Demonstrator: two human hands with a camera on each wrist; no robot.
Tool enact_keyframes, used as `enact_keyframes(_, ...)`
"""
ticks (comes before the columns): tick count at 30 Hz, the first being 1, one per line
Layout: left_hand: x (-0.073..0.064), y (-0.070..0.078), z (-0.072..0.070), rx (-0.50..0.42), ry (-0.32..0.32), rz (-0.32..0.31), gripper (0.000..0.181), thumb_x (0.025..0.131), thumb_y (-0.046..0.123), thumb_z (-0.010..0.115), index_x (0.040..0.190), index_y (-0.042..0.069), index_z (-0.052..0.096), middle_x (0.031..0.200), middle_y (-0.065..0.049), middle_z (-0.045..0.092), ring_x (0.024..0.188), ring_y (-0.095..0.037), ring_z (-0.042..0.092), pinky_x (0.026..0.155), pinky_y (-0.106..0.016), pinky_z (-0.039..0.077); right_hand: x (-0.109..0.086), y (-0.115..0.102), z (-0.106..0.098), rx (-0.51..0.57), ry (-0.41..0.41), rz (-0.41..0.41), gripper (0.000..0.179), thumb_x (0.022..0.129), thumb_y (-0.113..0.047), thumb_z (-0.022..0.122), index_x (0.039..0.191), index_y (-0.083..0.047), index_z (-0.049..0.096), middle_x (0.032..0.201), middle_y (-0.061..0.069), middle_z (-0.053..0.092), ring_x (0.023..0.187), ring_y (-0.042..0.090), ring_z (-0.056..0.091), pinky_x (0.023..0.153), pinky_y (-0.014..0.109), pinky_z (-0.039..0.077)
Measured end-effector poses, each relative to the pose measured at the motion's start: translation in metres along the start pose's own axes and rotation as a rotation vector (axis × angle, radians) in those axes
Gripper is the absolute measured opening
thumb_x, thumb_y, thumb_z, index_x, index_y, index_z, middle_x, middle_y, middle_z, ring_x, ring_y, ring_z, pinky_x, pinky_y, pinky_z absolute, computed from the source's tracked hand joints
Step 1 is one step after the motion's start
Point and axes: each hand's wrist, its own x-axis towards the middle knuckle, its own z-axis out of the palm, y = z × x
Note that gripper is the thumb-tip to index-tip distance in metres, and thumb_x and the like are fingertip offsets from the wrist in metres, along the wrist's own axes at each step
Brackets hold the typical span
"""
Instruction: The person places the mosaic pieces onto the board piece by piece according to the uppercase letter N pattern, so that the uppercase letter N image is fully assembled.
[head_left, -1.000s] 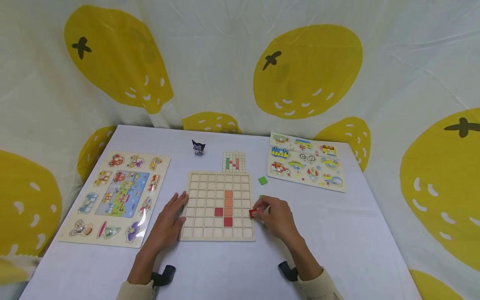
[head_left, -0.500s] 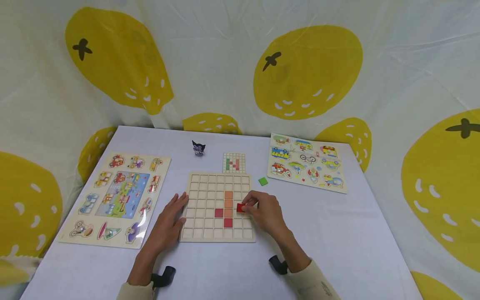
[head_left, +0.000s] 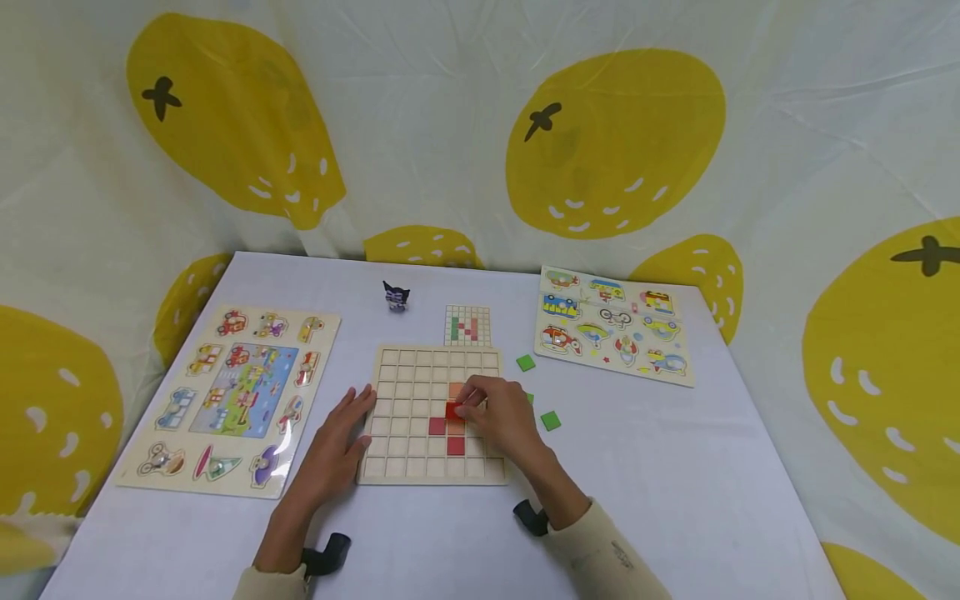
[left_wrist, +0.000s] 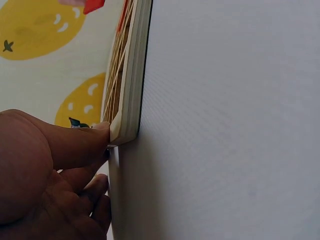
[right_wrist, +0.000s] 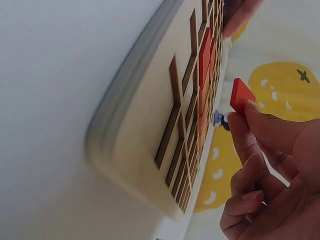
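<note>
The red tile (head_left: 453,410) was above the grid board (head_left: 431,480), apart from it, over the column of orange tiles (head_left: 455,389). It lay left of the right hand (head_left: 498,411), the nearer one, whose grip was a thumb-and-finger pinch; looking square, it showed no clear long axis. The left hand (head_left: 341,442), fingers loosely extended, touched the board's left edge on the worktop (head_left: 420,542).

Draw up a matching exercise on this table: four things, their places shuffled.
1. Raised red tile
2. Left hand
3. Green tiles
4. Small pattern card

A. To the right of the grid board
B. At the board's far edge
C. Pinched by the right hand
D. At the board's left edge

Pairs: 1-C, 2-D, 3-A, 4-B
</note>
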Motion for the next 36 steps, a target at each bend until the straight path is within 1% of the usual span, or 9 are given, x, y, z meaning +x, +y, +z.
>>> enact_keyframes(4, -0.001, 0.000, 0.000, 0.004, 0.004, 0.005, 0.072, 0.098, -0.009, 0.062, 0.164, 0.007, 0.039, 0.175, -0.012, 0.033, 0.166, -0.040, 0.017, 0.131, -0.067, 0.017, 0.006, -0.008, 0.006, 0.006, -0.020, -0.010, 0.010, 0.091, -0.020, 0.085, 0.092, -0.022, 0.075, 0.083, -0.007, 0.075, 0.085, 0.014, 0.065, 0.071, 0.030, 0.050)
enact_keyframes(8, -0.001, 0.000, 0.000, 0.007, 0.008, 0.012, 0.072, 0.098, -0.008, 0.062, 0.164, 0.007, 0.039, 0.175, -0.012, 0.033, 0.166, -0.040, 0.017, 0.131, -0.067, 0.018, 0.011, -0.016, 0.012, 0.007, -0.042, 0.000, 0.008, 0.092, -0.021, 0.083, 0.092, -0.021, 0.075, 0.079, -0.008, 0.072, 0.080, 0.012, 0.063, 0.068, 0.030, 0.050)
enact_keyframes(11, -0.001, 0.000, 0.000, 0.007, 0.016, 0.026, 0.071, 0.098, -0.009, 0.062, 0.163, 0.006, 0.040, 0.174, -0.012, 0.034, 0.165, -0.041, 0.019, 0.130, -0.068, 0.019, 0.015, -0.021, 0.017, -0.018, -0.054, -0.001, 0.007, 0.093, -0.021, 0.081, 0.092, -0.022, 0.075, 0.078, -0.009, 0.069, 0.076, 0.011, 0.062, 0.064, 0.028, 0.050)
enact_keyframes(15, -0.001, -0.001, 0.000, 0.005, 0.022, 0.041, 0.070, 0.097, -0.010, 0.062, 0.162, 0.004, 0.041, 0.173, -0.013, 0.036, 0.164, -0.042, 0.020, 0.129, -0.068, 0.019, 0.020, -0.026, 0.023, -0.044, -0.051, 0.000, 0.006, 0.093, -0.020, 0.081, 0.093, -0.021, 0.075, 0.075, -0.008, 0.067, 0.070, 0.011, 0.061, 0.059, 0.028, 0.050)
enact_keyframes(20, -0.001, 0.000, -0.001, 0.005, 0.012, 0.031, 0.071, 0.097, -0.010, 0.062, 0.163, 0.005, 0.041, 0.174, -0.013, 0.035, 0.165, -0.041, 0.019, 0.130, -0.068, 0.019, 0.024, -0.029, 0.031, -0.065, -0.043, 0.022, 0.007, 0.093, -0.020, 0.081, 0.091, -0.022, 0.075, 0.068, -0.008, 0.064, 0.064, 0.011, 0.060, 0.055, 0.029, 0.048)
enact_keyframes(23, -0.001, 0.000, -0.001, 0.007, 0.010, 0.026, 0.071, 0.097, -0.010, 0.063, 0.163, 0.005, 0.041, 0.174, -0.013, 0.035, 0.165, -0.041, 0.019, 0.130, -0.067, 0.019, 0.026, -0.031, 0.035, -0.093, -0.036, 0.016, 0.007, 0.093, -0.021, 0.082, 0.091, -0.022, 0.075, 0.066, -0.009, 0.063, 0.064, 0.010, 0.058, 0.054, 0.028, 0.046)
enact_keyframes(28, -0.001, 0.001, -0.001, 0.002, 0.008, 0.023, 0.072, 0.097, -0.010, 0.063, 0.163, 0.006, 0.041, 0.174, -0.012, 0.035, 0.165, -0.041, 0.018, 0.130, -0.067, 0.019, 0.028, -0.035, 0.041, -0.133, -0.020, 0.010, 0.009, 0.092, -0.022, 0.084, 0.089, -0.022, 0.076, 0.066, -0.009, 0.062, 0.070, 0.011, 0.057, 0.056, 0.027, 0.044)
enact_keyframes(36, -0.001, 0.001, -0.001, -0.004, 0.009, 0.026, 0.072, 0.097, -0.010, 0.063, 0.163, 0.006, 0.041, 0.174, -0.013, 0.035, 0.165, -0.041, 0.018, 0.130, -0.068, 0.018, 0.029, -0.037, 0.044, -0.187, -0.029, 0.012, 0.010, 0.089, -0.019, 0.085, 0.085, -0.023, 0.078, 0.067, -0.008, 0.060, 0.075, 0.012, 0.055, 0.054, 0.026, 0.043)
